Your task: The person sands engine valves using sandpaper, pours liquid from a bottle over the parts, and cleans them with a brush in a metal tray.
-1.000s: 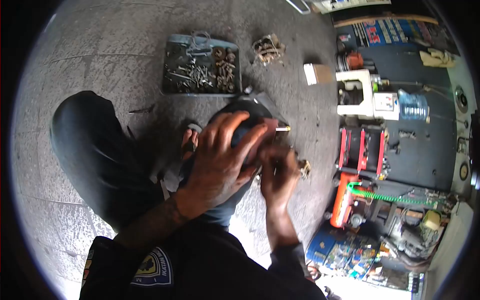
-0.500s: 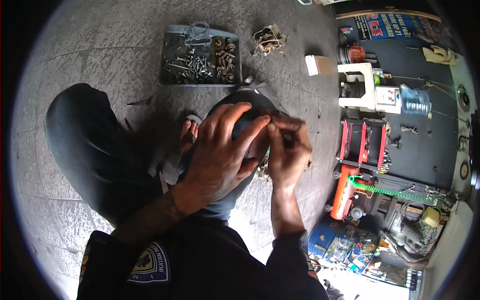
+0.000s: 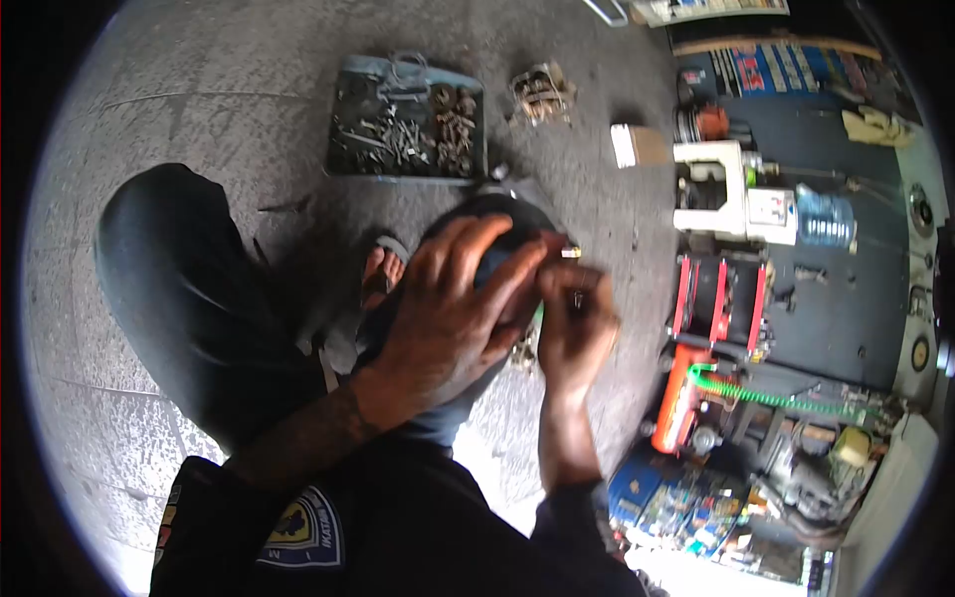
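My left hand curves over my raised knee, its fingers bent and spaced apart. A dark reddish surface shows between its thumb and index finger, too shaded to identify. Against that index fingertip, my right hand is closed in a pinch, its fingers curled and blurred. Whatever lies in the pinch is hidden. A tiny bright yellowish-white spot shows just beyond the fingertips. Below the hands, a partly covered metallic thing appears beside my leg.
A metal tray of bolts and engine parts lies on the floor ahead, with a dirty metal part beside it. To the right are a cardboard box, a water dispenser, a red tool rack and an orange compressor.
My right hand has shifted slightly down, away from the left fingertips, and the bright spot has come into view. The surroundings sit a little lower in the picture.
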